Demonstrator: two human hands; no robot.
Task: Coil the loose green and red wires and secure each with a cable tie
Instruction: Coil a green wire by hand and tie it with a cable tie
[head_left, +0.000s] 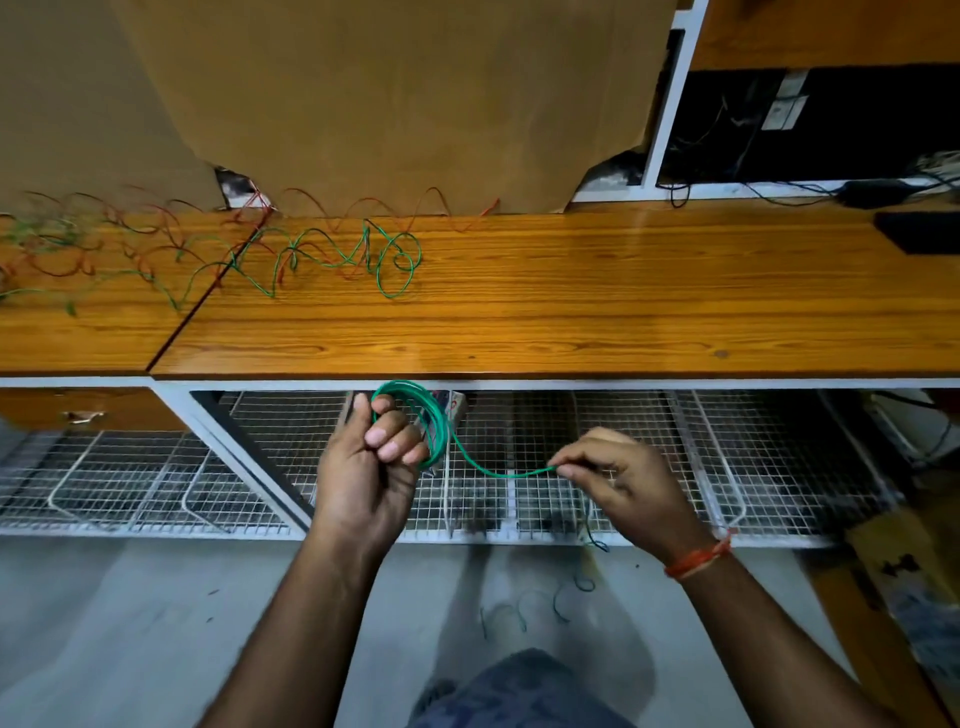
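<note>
My left hand grips a small coil of green wire in front of the table's edge, fingers curled round the loops. A free strand runs from the coil to my right hand, which pinches it between thumb and fingertips; the tail hangs down to the floor. On the wooden table lie more loose green wire and tangled red wire, spreading to the left.
A brown board leans at the table's back. A white wire-mesh shelf runs under the tabletop. Dark devices and cables sit at the far right. Wire scraps lie on the grey floor.
</note>
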